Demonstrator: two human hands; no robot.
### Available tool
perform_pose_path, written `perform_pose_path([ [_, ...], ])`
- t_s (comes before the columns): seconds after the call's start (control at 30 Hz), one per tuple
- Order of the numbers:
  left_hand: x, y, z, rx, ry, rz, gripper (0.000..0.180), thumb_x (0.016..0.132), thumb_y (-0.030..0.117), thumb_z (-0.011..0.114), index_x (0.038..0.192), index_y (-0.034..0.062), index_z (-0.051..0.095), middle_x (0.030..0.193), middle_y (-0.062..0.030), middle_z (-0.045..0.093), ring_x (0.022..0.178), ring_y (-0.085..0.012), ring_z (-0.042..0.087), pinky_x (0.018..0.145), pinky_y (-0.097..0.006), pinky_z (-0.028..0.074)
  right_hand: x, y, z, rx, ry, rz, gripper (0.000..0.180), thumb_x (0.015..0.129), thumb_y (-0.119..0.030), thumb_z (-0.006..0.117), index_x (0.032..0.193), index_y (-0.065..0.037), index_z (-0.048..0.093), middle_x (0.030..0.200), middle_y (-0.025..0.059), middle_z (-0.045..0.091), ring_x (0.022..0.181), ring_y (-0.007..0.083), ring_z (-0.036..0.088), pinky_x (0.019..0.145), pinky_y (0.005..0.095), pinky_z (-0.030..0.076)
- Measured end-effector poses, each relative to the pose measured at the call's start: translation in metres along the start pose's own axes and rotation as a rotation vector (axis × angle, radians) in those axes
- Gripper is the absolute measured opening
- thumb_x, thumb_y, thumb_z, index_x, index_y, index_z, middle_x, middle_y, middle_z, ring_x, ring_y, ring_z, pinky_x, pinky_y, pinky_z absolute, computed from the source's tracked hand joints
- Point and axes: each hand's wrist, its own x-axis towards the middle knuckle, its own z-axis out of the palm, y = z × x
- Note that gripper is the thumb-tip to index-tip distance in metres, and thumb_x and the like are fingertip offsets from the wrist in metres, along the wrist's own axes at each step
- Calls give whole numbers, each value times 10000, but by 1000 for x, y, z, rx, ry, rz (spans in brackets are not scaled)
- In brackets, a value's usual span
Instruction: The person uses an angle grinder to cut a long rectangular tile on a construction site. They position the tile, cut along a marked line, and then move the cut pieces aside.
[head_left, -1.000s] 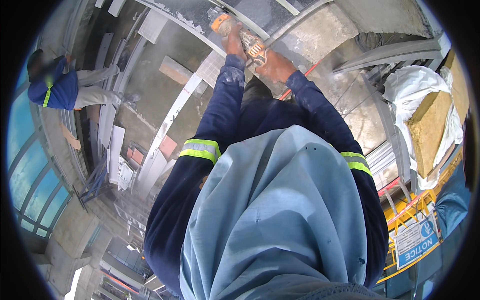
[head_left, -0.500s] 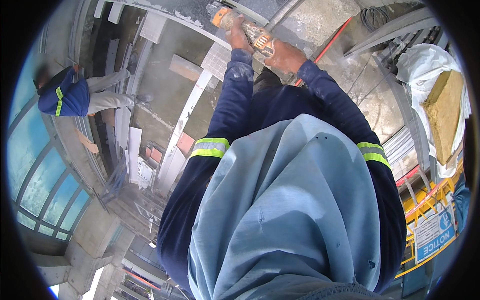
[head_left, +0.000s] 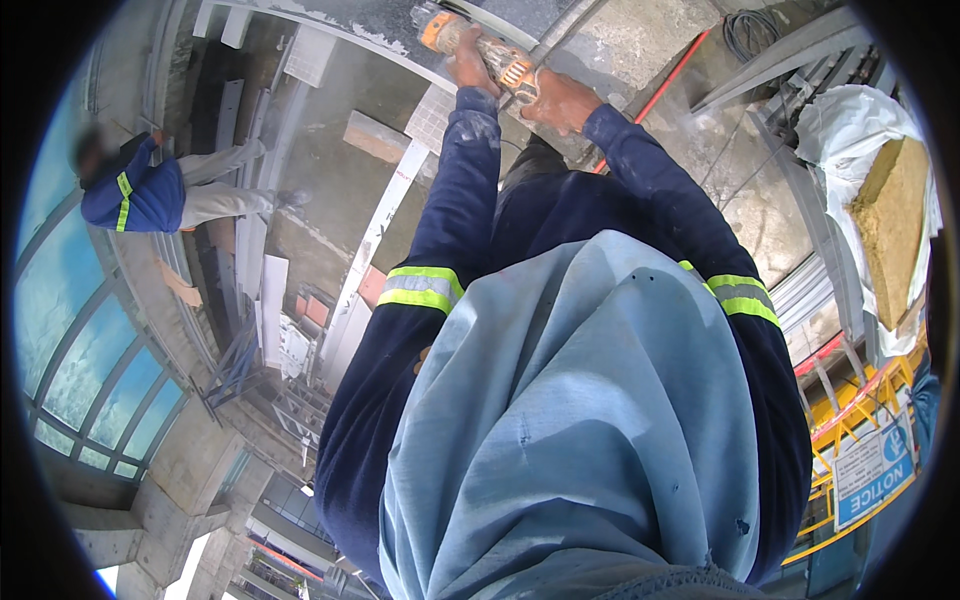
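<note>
Orange handheld power tool point(head_left: 478, 45) at top, pressed against grey metal channel point(head_left: 330, 30). Left hand point(head_left: 462, 68) wrapped around front of tool, right hand point(head_left: 562, 98) clasping rear, likely for steady two-handed control. Co-worker in blue jacket point(head_left: 135, 195) far left of tool.

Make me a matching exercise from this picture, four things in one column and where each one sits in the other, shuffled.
Things:
1. orange power tool
2. co-worker in blue with a reflective stripe
3. yellow-brown slab on white sheeting
4. red cable

Places:
A. far right
B. top centre, gripped by the left hand and right hand
C. far left, near the glass
D. upper right of the hands, running diagonally

Pairs: 1-B, 2-C, 3-A, 4-D
</note>
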Motion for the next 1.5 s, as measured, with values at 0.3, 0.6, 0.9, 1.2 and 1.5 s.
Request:
perform_pose_path([
  [0.3, -27, -7, 5, -33, 7, 26, 424, 828, 205, 716, 1112, -76, 573, 937, -152, 621, 768, -302, 675, 695, -474, 593, -25, 10, 1, -32, 42, -32, 469, 799, -299, 693, 1024, 95, 574, 710, 176, 681, 531, 259, 670, 589, 391, 552],
  [0.6, -21, -8, 5, -18, 17, 26, 418, 828, 215, 724, 1105, -56, 568, 911, -142, 623, 746, -296, 675, 698, -461, 593, -14, 14, 3, -24, 36, -44, 445, 785, -296, 689, 1002, 73, 568, 702, 181, 675, 533, 287, 668, 580, 411, 539],
  [0.9, -3, -2, 0, -29, -12, -25, 406, 824, 229, 727, 1087, -38, 572, 908, -134, 626, 741, -288, 675, 696, -456, 588, -4, 6, 2, 52, 10, -38, 490, 781, -307, 710, 1029, 89, 562, 726, 191, 674, 515, 274, 654, 562, 415, 532],
  [1.2, -27, -11, 4, -29, 0, 9, 413, 822, 222, 733, 1087, -46, 565, 917, -140, 626, 752, -294, 677, 692, -468, 590, -20, 19, 8, -15, 108, -66, 421, 788, -278, 685, 980, 83, 588, 721, 176, 684, 510, 254, 658, 548, 393, 537],
  [1.5, -26, -10, 3, -28, 3, 26, 418, 821, 213, 734, 1088, -62, 567, 919, -149, 625, 759, -303, 682, 699, -465, 591, -26, 9, -1, -14, 38, -20, 395, 795, -280, 672, 961, 71, 600, 718, 167, 686, 519, 255, 667, 566, 393, 552],
])
